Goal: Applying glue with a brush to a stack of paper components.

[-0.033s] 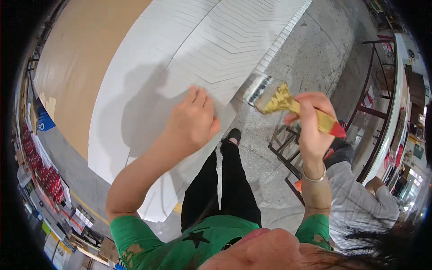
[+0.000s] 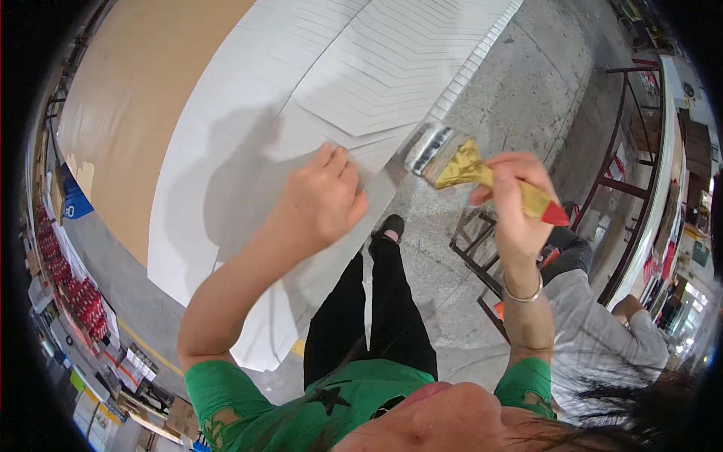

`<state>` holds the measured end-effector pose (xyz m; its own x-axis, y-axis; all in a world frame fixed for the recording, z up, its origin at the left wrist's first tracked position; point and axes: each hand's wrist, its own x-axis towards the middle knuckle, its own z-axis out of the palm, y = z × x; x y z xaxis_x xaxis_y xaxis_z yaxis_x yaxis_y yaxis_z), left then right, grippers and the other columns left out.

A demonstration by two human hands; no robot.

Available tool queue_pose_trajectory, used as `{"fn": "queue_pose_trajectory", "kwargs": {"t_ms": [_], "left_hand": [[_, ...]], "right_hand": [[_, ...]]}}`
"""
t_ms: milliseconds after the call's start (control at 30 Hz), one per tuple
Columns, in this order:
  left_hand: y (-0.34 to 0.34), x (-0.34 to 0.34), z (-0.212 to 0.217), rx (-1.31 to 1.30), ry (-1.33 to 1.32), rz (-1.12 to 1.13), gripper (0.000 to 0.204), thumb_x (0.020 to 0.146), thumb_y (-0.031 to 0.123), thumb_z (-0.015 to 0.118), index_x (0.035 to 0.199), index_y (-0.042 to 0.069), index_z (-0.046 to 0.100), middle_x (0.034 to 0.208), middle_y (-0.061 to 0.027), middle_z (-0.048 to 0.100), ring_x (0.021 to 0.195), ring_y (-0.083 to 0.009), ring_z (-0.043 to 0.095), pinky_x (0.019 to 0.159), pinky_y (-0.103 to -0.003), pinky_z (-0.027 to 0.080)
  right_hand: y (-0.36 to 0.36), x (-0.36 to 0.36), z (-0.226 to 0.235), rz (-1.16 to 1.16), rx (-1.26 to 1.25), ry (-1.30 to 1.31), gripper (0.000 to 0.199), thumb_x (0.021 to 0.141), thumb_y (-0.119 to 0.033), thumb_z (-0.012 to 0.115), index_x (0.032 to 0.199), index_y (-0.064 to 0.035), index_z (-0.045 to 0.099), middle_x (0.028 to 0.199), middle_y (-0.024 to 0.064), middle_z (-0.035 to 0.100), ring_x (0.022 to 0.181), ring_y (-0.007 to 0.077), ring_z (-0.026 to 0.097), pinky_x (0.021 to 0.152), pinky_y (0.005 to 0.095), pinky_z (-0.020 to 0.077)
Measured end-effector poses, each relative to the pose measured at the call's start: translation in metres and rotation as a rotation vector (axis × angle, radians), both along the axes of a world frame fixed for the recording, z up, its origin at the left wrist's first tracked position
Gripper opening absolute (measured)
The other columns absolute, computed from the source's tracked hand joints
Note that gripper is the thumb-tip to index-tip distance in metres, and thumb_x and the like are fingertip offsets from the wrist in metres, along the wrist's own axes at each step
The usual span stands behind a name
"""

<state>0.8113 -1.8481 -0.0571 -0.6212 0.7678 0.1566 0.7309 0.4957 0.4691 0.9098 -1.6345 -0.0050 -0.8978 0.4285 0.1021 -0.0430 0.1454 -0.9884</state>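
Observation:
My right hand [image 2: 520,197] grips a wide flat paintbrush [image 2: 465,167] by its yellow, red-tipped handle. The brush's metal band points left, over the right edge of the white sheet [image 2: 188,184]; its bristles are hard to make out. My left hand [image 2: 322,196] is curled above the same sheet, knuckles up, fingertips bent under near its lower right part. What the fingers pinch, if anything, is hidden. Just beyond them lies a white piece with chevron-shaped lines [image 2: 376,98], its nearest edge casting a dark line.
A tan board [image 2: 143,113] lies under the white sheet at the left. Right of me are a dark metal frame [image 2: 482,248] and a person in a grey top [image 2: 602,331]. A long table [image 2: 640,196] runs along the far right. Concrete floor [image 2: 444,294] shows around my feet.
My right hand and the brush have shifted slightly left, and the red handle end has come with them. The dark line along the chevron piece's near edge is stronger. My left hand has barely moved.

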Motion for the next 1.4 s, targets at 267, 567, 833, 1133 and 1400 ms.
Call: {"fn": "queue_pose_trajectory", "kwargs": {"t_ms": [267,567,833,1133,1400], "left_hand": [[0.000,-0.009,0.000,-0.053,-0.030,-0.044,0.012,0.070,0.010,0.057,0.065,0.000,0.053,0.071,-0.0136,0.056,0.075,-0.0293,0.058,0.064,-0.038,0.049],[0.001,-0.007,0.000,-0.079,0.021,-0.057,0.014,0.072,0.012,0.056,0.063,0.002,0.053,0.070,-0.0108,0.056,0.075,-0.0251,0.056,0.061,-0.036,0.049],[-0.001,-0.004,-0.003,-0.121,0.064,-0.045,0.016,0.073,0.013,0.056,0.062,0.002,0.053,0.073,-0.0106,0.059,0.079,-0.0237,0.058,0.062,-0.036,0.050],[-0.028,0.048,0.003,-0.227,0.361,0.175,0.026,0.073,0.014,0.059,0.091,-0.005,0.059,0.101,-0.0201,0.061,0.102,-0.0290,0.056,0.079,-0.039,0.050],[-0.056,0.036,0.000,0.093,-0.055,-0.071,0.020,0.068,0.003,0.058,0.084,-0.009,0.058,0.085,-0.0226,0.061,0.080,-0.0367,0.060,0.089,-0.042,0.047]], "right_hand": [[-0.020,0.006,0.001,-0.004,0.001,-0.027,0.008,0.075,0.000,0.064,0.080,0.0011,0.058,0.080,0.0098,0.059,0.058,0.0129,0.056,0.050,0.0222,0.0443],[-0.033,0.010,0.013,-0.171,0.002,-0.088,0.006,0.075,0.001,0.063,0.075,0.0025,0.057,0.078,0.0102,0.059,0.061,0.0133,0.058,0.051,0.0238,0.0451],[-0.041,0.026,0.010,-0.126,0.016,-0.031,0.005,0.077,0.000,0.061,0.077,0.0028,0.057,0.079,0.0120,0.060,0.061,0.0149,0.058,0.052,0.0245,0.0473],[-0.046,0.055,0.013,-0.007,0.002,-0.024,0.009,0.079,-0.004,0.060,0.079,0.0030,0.054,0.087,0.0150,0.057,0.056,0.0153,0.059,0.051,0.0240,0.0488],[-0.064,0.063,-0.008,0.278,0.433,-0.002,0.009,0.077,-0.003,0.063,0.078,0.0033,0.056,0.084,0.0145,0.059,0.060,0.0173,0.060,0.053,0.0246,0.0483]]}}
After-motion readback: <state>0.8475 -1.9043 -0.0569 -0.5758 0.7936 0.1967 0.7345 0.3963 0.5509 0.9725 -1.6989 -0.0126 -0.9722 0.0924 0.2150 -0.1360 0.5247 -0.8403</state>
